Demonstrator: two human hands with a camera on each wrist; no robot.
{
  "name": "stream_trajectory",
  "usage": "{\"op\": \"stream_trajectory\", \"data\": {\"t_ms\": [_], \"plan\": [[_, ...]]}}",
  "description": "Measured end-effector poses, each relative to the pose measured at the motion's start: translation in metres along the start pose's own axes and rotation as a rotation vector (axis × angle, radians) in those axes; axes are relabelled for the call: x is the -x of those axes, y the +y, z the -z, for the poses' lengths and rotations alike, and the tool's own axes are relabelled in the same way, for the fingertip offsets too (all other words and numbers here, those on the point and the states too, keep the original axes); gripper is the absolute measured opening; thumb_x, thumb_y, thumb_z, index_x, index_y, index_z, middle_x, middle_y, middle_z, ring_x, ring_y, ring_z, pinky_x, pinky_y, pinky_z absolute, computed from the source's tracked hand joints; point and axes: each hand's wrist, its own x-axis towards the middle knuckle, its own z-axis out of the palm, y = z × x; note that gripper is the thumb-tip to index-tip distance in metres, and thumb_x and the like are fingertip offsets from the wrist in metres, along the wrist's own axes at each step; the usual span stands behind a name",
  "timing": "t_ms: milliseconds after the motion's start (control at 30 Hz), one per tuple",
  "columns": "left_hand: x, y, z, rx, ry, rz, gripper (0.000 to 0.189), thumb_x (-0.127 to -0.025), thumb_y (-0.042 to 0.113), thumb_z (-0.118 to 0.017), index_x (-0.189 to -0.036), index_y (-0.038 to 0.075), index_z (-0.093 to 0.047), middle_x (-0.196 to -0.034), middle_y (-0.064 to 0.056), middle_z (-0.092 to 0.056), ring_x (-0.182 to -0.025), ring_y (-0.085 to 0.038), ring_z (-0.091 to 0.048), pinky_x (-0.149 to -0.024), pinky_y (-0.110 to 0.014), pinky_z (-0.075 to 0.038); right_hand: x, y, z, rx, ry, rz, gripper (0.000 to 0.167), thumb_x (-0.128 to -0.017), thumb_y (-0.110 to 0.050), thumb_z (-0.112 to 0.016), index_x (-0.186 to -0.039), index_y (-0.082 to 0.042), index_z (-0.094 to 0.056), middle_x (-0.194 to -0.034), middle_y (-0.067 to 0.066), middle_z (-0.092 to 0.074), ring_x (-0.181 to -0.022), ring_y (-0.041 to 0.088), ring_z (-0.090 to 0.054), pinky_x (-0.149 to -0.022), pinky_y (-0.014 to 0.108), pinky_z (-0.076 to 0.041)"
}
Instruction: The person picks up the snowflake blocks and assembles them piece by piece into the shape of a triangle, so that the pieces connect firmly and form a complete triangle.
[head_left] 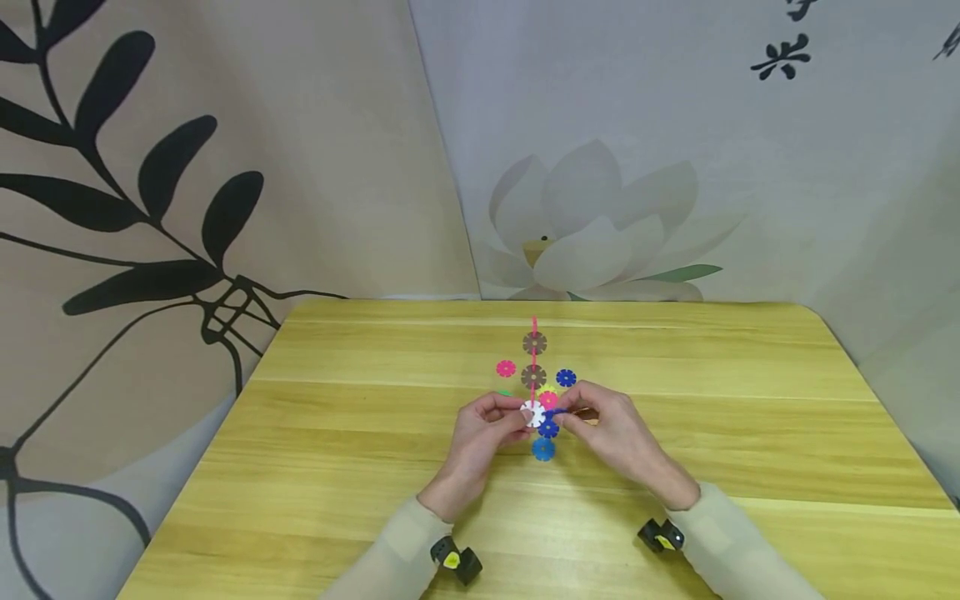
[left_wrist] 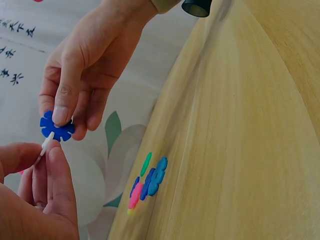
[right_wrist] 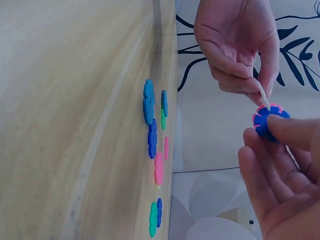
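Observation:
My left hand pinches a white notched plastic disc between thumb and fingers. The right hand pinches a dark blue notched disc by its face. In the left wrist view the white disc's edge meets the blue disc's rim; how deeply the notches interlock cannot be told. In the head view, brown discs and edge-on pink discs line up above the white one and seem joined to it. Pink also shows behind the blue disc in the right wrist view.
Loose discs lie on the wooden table beneath and beyond the hands: a pink disc, a dark blue disc, a light blue disc, plus green and yellow ones partly covered. A printed cloth backdrop stands behind the table's far edge.

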Motion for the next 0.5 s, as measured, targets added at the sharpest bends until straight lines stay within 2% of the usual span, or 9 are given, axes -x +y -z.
{"op": "stream_trajectory", "data": {"t_ms": [200,367,500], "plan": [[-0.0011,-0.0011,-0.0021,0.003,-0.002,0.002,0.021,-0.091,0.001,-0.075,-0.109,-0.007,-0.067,-0.096,-0.012,-0.072,-0.081,-0.017,-0.072,-0.083,-0.034,-0.062,0.0001,0.0017,-0.0006,0.033,0.034,0.088,0.024,-0.086,0.007,-0.078,-0.093,-0.015,-0.073,-0.094,-0.008,-0.074,-0.091,0.014,-0.073,-0.084,0.028,-0.061],[-0.0013,-0.0016,-0.0026,0.009,-0.007,0.005,0.02,-0.09,-0.001,-0.075,-0.108,-0.007,-0.067,-0.095,-0.011,-0.071,-0.081,-0.016,-0.071,-0.086,-0.038,-0.062,-0.0002,0.0058,-0.001,0.042,0.059,0.184,0.028,-0.083,0.011,-0.079,-0.089,-0.016,-0.075,-0.093,-0.008,-0.074,-0.09,0.016,-0.074,-0.081,0.027,-0.061],[-0.0012,-0.0023,-0.0013,0.015,-0.022,0.012,0.02,-0.091,-0.003,-0.074,-0.108,-0.007,-0.067,-0.096,-0.011,-0.071,-0.082,-0.016,-0.071,-0.086,-0.036,-0.062,-0.0014,0.009,-0.0022,0.038,0.057,0.237,0.027,-0.083,0.011,-0.08,-0.091,-0.015,-0.075,-0.094,-0.007,-0.075,-0.09,0.018,-0.074,-0.081,0.027,-0.062]]}}
